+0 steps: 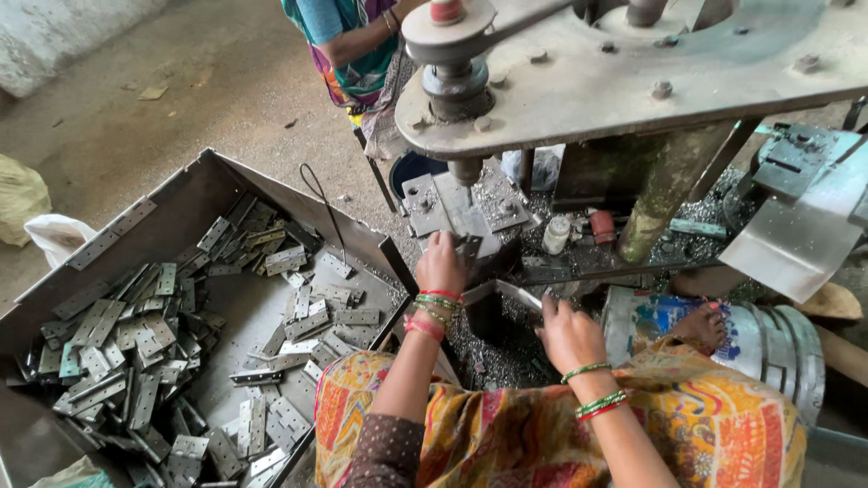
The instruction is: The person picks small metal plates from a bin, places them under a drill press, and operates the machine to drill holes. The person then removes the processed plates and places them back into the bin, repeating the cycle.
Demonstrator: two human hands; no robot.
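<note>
My left hand point(440, 262) reaches up to the base of a grey metal press point(633, 81) and holds a small metal hinge plate point(468, 246) under the punch point(465, 173). My right hand point(568, 333) is lower and to the right, closed on a thin metal rod point(517, 294) that points toward the press base. Both wrists carry red and green bangles. My knees, in orange patterned cloth, fill the bottom of the view.
A large grey metal tray point(271, 194) at the left holds several loose hinge plates point(136, 343). Metal chips lie around the press base. A small white bottle point(555, 234) and a red cap stand beside it. Another person in patterned clothing point(357, 54) stands behind the press.
</note>
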